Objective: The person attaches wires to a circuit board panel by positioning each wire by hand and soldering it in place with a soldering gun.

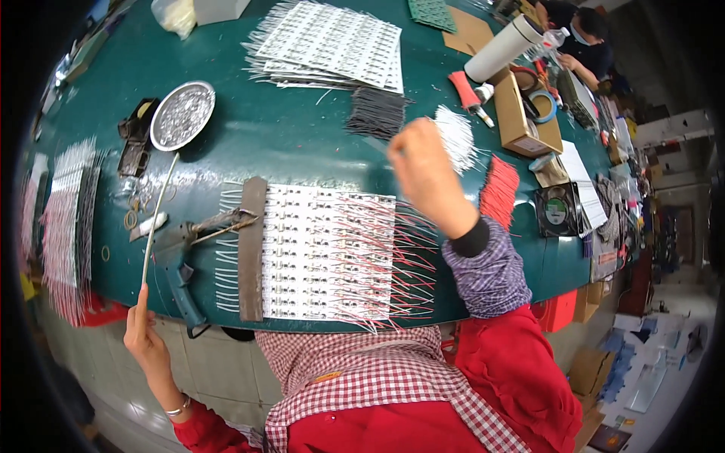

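Observation:
My left hand (143, 336) is closed round the lower end of a thin pale stick (156, 219), whose tip reaches up to the rim of a silver bowl (185, 109). My right hand (427, 170) is raised between a bundle of black wires (377, 113) and a bundle of white wires (454, 137); its fingers are curled but smeared by motion. In front of me lies a white circuit-board panel (325, 253) with red, white and dark wires along its right side. A flat brown bar (251, 249) lies over its left edge, beside a teal-handled soldering gun (181, 283).
Wired panels are stacked at the back (328, 45) and far left (68, 226). Right of my hand lie red wires (499, 189), a cardboard box (521, 124), a white flask (504, 47) and a small fan (557, 210). A person (581, 38) sits at the far right.

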The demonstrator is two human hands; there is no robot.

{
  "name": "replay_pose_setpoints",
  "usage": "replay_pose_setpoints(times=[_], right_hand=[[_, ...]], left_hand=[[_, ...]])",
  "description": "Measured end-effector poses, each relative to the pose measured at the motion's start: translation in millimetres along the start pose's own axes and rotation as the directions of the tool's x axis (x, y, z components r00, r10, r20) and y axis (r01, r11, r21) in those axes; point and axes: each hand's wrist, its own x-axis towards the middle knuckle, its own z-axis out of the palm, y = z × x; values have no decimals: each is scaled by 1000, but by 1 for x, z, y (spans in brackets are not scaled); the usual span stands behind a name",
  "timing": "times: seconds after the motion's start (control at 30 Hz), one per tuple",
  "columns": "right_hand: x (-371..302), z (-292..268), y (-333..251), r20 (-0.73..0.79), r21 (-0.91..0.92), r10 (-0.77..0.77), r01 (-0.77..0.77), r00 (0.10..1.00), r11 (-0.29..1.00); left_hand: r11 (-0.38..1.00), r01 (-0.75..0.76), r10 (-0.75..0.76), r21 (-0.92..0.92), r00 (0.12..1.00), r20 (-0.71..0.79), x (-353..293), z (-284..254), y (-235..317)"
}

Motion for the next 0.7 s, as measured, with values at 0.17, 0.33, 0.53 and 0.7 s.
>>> replay_pose_setpoints(times=[0.17, 0.33, 0.53, 0.7], right_hand=[[-62, -39, 85, -111, -256, 375, -391, 920, 884], [-68, -44, 111, -174, -275, 407, -441, 897, 854], [-68, -45, 159, -219, -468, 430, -481, 876, 741], [-76, -53, 176, -192, -522, 467, -493, 863, 696]], left_hand=[[994, -100, 90, 46, 980, 180, 32, 6, -27], [968, -117, 64, 221, 971, 231, 52, 2, -39], [839, -131, 113, 528, 991, 66, 45, 14, -55], [987, 48, -23, 153, 986, -165, 26, 18, -8]])
